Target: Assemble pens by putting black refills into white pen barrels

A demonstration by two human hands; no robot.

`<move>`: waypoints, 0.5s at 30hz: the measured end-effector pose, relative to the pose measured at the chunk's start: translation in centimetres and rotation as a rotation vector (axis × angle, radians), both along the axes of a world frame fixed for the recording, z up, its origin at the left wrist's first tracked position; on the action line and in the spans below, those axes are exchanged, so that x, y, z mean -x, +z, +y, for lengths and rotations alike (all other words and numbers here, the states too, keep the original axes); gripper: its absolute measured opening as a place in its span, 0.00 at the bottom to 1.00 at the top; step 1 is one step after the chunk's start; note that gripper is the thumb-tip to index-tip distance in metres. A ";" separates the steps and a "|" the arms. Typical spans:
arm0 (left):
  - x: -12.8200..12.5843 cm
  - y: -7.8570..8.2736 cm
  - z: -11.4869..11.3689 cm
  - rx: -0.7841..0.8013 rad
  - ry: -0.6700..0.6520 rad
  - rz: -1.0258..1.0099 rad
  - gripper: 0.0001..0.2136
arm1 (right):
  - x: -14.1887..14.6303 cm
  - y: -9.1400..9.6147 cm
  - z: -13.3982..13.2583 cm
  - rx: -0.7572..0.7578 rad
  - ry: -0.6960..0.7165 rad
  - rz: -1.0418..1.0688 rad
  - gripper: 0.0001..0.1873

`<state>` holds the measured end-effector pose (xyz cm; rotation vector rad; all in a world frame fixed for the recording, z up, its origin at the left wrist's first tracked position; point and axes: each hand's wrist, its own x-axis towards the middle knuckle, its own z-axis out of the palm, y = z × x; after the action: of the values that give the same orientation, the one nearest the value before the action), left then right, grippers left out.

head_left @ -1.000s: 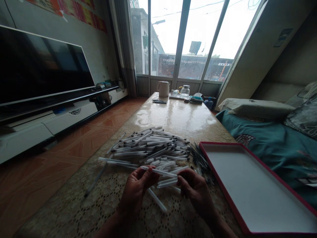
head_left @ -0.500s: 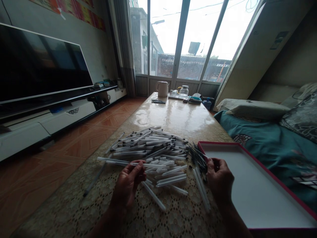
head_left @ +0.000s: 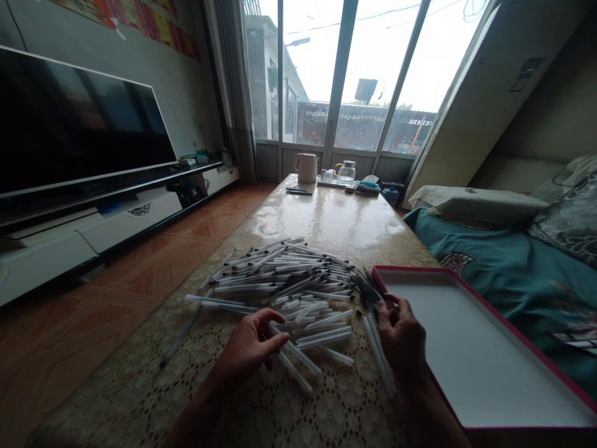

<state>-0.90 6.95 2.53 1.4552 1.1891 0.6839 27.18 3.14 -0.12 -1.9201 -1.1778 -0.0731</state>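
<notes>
From where I stand, the person's left hand [head_left: 256, 341] is over the near half of the table [head_left: 336, 218], thumb and fingers apart, with a clear tube [head_left: 305, 359] slanting from beneath them toward the near edge. To my eye it lies loose rather than gripped; letting a tube down low like that should keep it from rolling. Beyond the fingertips lies a spread of clear tubes [head_left: 324, 336], roughly midway between the table's left and right edges, and past it a larger heap of dark-tipped pens [head_left: 284, 269].

The right hand [head_left: 394, 317] is further toward the right edge, fingers curled in beside a bundle of thin dark rods [head_left: 366, 286]. I cannot tell whether they pinch one. A light touch would suit there, I'd judge, as the rods look slim enough to snag or scatter. The red-rimmed tray [head_left: 494, 354], along the table's right side, is just beside that hand, so the wrist is best kept off its rim. A pair of tubes [head_left: 380, 361] lies close by the right forearm; a low sleeve or careless elbow could well sweep them aside.
</notes>
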 end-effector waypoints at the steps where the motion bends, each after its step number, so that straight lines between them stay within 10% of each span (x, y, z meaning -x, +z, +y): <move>1: 0.0 0.0 0.0 -0.065 0.049 0.059 0.19 | 0.2 -0.1 0.0 -0.009 0.023 -0.005 0.18; 10: -0.2 -0.3 -0.2 -0.363 0.255 0.186 0.16 | 4.4 3.1 -0.5 0.156 0.529 0.264 0.09; 15: -0.4 -0.4 -0.4 -0.388 0.294 0.165 0.15 | 4.0 3.6 2.0 0.362 0.497 -0.191 0.07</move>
<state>-0.48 6.57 2.12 1.6976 1.4744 1.0573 23.13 5.13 3.48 -1.8901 -1.8700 0.2436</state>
